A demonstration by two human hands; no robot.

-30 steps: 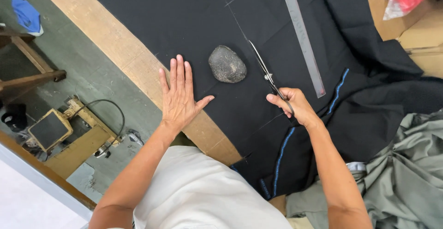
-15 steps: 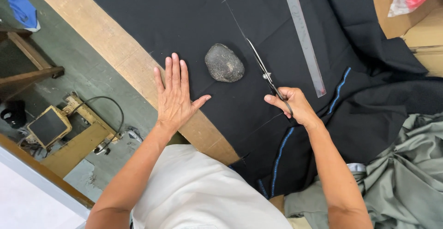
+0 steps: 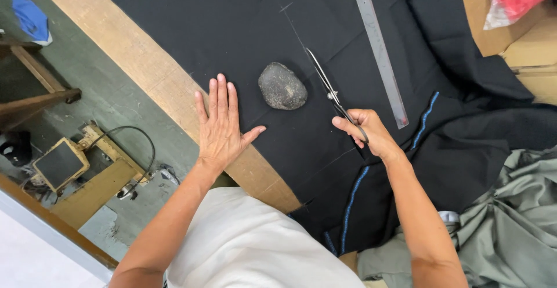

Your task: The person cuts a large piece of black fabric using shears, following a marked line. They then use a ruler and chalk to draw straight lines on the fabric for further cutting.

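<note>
Your left hand (image 3: 221, 126) lies flat and spread, pinning the black fabric (image 3: 232, 38) at the table edge (image 3: 145, 73). Your right hand (image 3: 371, 134) grips the scissors (image 3: 328, 87), blades pointing 11 o'clock along what's probably a chalk line. The stone (image 3: 282, 86) at their 9 o'clock weighs the cloth.

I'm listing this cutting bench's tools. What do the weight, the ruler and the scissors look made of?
Weight: apparently natural stone, dull grey, rough and irregularly rounded.
Ruler: probably steel or aluminium, a thin flat silvery strip with a soft sheen.
Scissors, in the right hand: metal, with slim bright blades and darker handles on the black cloth.
</note>
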